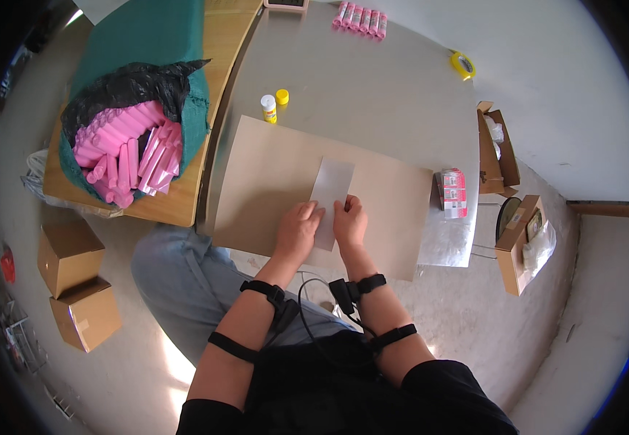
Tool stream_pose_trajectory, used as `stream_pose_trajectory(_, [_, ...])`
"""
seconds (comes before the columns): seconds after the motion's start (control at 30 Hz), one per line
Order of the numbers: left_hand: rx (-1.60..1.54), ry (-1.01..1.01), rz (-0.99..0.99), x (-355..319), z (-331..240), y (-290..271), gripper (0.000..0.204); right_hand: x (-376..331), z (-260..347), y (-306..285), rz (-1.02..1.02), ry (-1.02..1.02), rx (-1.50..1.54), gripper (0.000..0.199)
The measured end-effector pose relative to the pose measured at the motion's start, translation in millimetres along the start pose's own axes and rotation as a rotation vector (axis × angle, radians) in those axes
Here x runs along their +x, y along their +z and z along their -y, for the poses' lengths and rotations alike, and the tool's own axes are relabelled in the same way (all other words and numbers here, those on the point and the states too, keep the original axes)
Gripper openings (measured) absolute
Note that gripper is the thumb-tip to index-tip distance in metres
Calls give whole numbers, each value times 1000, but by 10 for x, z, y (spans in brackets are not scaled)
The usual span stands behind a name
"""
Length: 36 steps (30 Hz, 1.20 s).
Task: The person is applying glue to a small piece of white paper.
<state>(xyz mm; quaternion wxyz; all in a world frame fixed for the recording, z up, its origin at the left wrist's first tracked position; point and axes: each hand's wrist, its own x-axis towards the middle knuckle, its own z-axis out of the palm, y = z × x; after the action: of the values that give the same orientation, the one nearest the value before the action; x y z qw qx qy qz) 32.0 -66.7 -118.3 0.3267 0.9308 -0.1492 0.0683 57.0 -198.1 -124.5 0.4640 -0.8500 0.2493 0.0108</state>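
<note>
In the head view, the left hand (pixel 296 230) and the right hand (pixel 350 220) sit side by side at the near end of a pale translucent strip (pixel 331 190), which lies flat on a brown cardboard sheet (pixel 271 181) on the grey desk (pixel 372 94). Both sets of fingers are curled down onto the strip's lower end, pressing or pinching it; whether they grip it fully cannot be told. From the hands, an open glue stick (pixel 269 109) with its yellow cap (pixel 282 96) beside it stands at about 11 o'clock, a row of pink tubes (pixel 359 19) at 12, a yellow tape roll (pixel 462 64) at 1, and a small red-and-white packet (pixel 453 192) at 3. A black bag of pink tubes (pixel 129 148) lies at 9 to 10 o'clock.

The strip looks thin and light: uneven pressure from the two hands could crease or skew it, and the uncapped glue stick could tip if a forearm sweeps that way.
</note>
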Motion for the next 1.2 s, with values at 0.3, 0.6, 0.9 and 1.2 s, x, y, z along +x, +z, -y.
stream_pose_trajectory(0.3, [152,37,128,-55,-68,15,34,5,123,-120,66,26,-176,21])
stream_pose_trajectory(0.6, [401,77,256,26,-211,-12,36,-148,-100,-298,58,-833,-509,25])
stream_pose_trajectory(0.9, [467,5,403,62,-231,66,28,477,964,-91,475,-707,-116,28])
stream_pose_trajectory(1.2, [503,29,396,129,-288,2,27,1004,1543,873,541,-1041,-591,50])
